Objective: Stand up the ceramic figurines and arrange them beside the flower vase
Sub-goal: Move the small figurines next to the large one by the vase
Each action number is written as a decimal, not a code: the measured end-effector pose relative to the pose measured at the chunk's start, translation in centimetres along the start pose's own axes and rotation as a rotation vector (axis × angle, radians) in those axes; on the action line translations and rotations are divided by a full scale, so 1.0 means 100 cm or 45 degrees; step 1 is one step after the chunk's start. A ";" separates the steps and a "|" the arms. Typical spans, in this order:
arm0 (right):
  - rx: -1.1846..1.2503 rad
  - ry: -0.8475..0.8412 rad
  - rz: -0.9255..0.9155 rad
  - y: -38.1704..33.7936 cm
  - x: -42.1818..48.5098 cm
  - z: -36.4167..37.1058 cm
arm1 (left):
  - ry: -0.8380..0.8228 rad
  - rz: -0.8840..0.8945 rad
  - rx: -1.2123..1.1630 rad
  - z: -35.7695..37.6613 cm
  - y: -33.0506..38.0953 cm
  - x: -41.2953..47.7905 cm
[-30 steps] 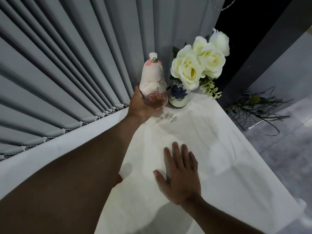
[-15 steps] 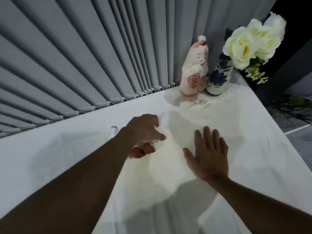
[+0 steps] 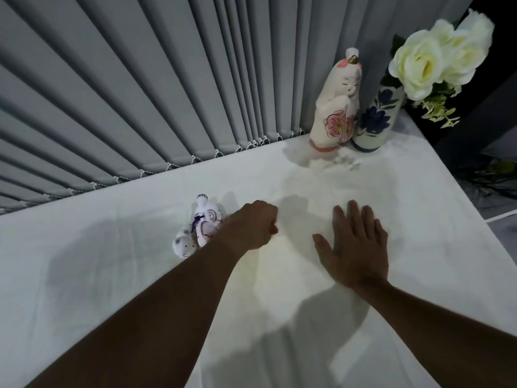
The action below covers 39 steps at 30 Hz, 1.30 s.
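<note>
A tall cream figurine with a pink flower [image 3: 335,107] stands upright at the back of the white table [image 3: 112,275], touching the blue-flowered vase [image 3: 376,119] of white roses [image 3: 428,57] on its left side. Two small white figurines lie on their sides mid-table: one with purple markings [image 3: 205,222] and a smaller one [image 3: 183,243] in front of it. My left hand [image 3: 251,225] is curled into a fist just right of them, its wrist hiding part of the purple one. My right hand [image 3: 355,245] rests flat on the cloth, fingers spread.
Grey vertical blinds [image 3: 140,93] run along the table's far edge, right behind the standing figurine. The table's right edge drops to a grey floor [image 3: 503,203] where dark green foliage lies.
My left hand let go of the tall figurine beside the vase and drew back to mid-table. The view swung left, bringing the two lying figurines into sight. My right hand stayed flat.
</note>
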State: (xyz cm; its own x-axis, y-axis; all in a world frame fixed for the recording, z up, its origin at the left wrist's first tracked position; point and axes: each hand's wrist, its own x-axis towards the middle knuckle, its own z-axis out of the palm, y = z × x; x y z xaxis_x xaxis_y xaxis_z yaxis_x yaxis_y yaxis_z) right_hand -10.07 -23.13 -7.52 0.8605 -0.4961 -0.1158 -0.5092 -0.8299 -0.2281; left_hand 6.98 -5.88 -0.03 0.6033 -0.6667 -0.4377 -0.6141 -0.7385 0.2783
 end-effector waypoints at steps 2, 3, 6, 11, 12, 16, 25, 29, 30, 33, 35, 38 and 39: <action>0.018 -0.001 -0.008 0.003 0.002 -0.003 | 0.030 -0.018 -0.052 0.003 0.003 0.006; 0.024 0.004 -0.018 0.008 0.004 -0.005 | 0.056 -0.027 -0.080 0.005 0.005 0.009; 0.044 0.035 -0.035 0.026 0.011 -0.010 | 0.161 -0.058 -0.171 0.004 0.014 0.019; 0.007 0.007 0.005 0.035 0.015 -0.010 | 0.296 -0.081 -0.460 0.004 0.029 0.041; -0.001 0.002 0.004 0.035 0.016 -0.010 | 0.304 -0.079 -0.519 0.006 0.031 0.048; 0.008 0.017 0.001 0.038 0.016 -0.007 | 0.432 -0.035 -0.755 0.011 0.044 0.076; 0.002 0.056 -0.013 0.040 0.018 0.000 | 0.550 -0.093 -1.083 0.008 0.082 0.141; -0.004 0.047 -0.015 0.040 0.019 0.001 | 0.560 -0.072 -1.116 0.010 0.087 0.153; -0.005 0.051 -0.018 0.041 0.019 0.001 | 0.549 -0.077 -1.115 0.011 0.087 0.154; -0.010 0.060 -0.022 0.041 0.019 0.001 | 0.550 -0.102 -1.108 0.012 0.085 0.157; -0.007 0.061 -0.022 0.040 0.019 0.001 | 0.530 -0.115 -1.133 0.012 0.085 0.157; 0.004 0.056 -0.016 0.040 0.019 0.001 | 0.512 -0.125 -1.127 0.012 0.087 0.158; 0.007 0.057 -0.014 0.040 0.019 0.001 | 0.504 -0.125 -1.121 0.012 0.089 0.159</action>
State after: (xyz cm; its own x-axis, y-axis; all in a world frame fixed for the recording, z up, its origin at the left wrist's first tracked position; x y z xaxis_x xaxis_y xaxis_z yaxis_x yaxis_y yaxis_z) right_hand -10.47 -27.34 -8.75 0.8644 -0.4979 -0.0701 -0.4994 -0.8340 -0.2348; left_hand 10.50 -22.87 -5.52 0.8581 -0.4646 -0.2187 -0.0479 -0.4966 0.8667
